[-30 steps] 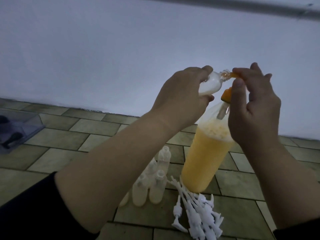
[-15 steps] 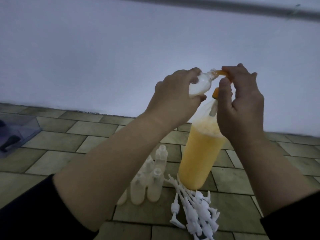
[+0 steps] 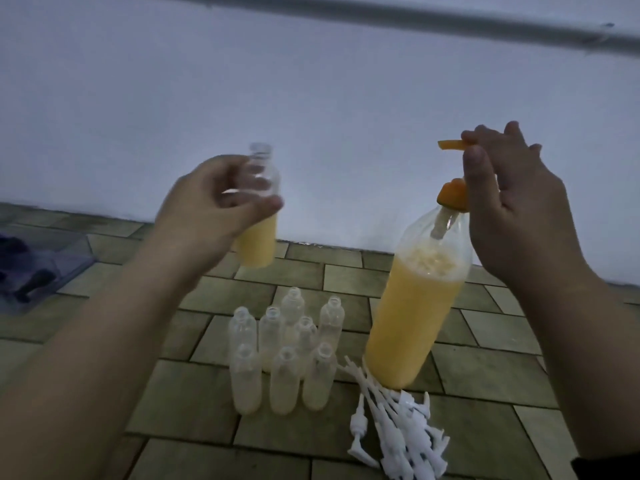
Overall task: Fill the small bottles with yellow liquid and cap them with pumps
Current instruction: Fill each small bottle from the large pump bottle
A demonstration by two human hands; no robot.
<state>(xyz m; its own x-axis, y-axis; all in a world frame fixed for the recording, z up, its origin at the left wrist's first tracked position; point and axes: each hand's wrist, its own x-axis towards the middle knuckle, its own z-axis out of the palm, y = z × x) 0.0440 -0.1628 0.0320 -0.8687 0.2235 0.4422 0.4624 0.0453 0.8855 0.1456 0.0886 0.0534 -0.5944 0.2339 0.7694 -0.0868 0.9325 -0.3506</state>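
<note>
A: Left hand [image 3: 211, 202]: what was it doing?
B: Fingers [image 3: 266, 203] curled round a small bottle [image 3: 258, 216], held upright in the air, approx. half full of yellow liquid, neck open, no pump on it.

A: And the right hand [image 3: 509, 199]?
B: Up by the big bottle [image 3: 415, 306]. Thumb and fingers were pinching the orange pump head; its spout [image 3: 450, 144] stuck out to the left above the orange collar [image 3: 453, 195].

A: Where was the big bottle?
B: Standing on the tiled floor [image 3: 485, 368], right of centre, approx. two-thirds full of yellow liquid w/ foam on top. A dip tube ran down from the collar.

A: Small bottle touching the spout?
B: No, well apart; small one off to the left, spout to the right.

A: Rest of the bottles?
B: A cluster of clear empties [image 3: 284, 355] stood upright on the floor, just left of the big bottle's base, below the left hand. Uncapped.

A: Pumps?
B: White pumps [image 3: 398, 434] in a loose pile on the floor, in front of the big bottle, just right of the empties.

A: Anything else?
B: A clear tray [image 3: 45, 268] at far left w/ dark things in it; couldn't tell what. White wall behind.
</note>
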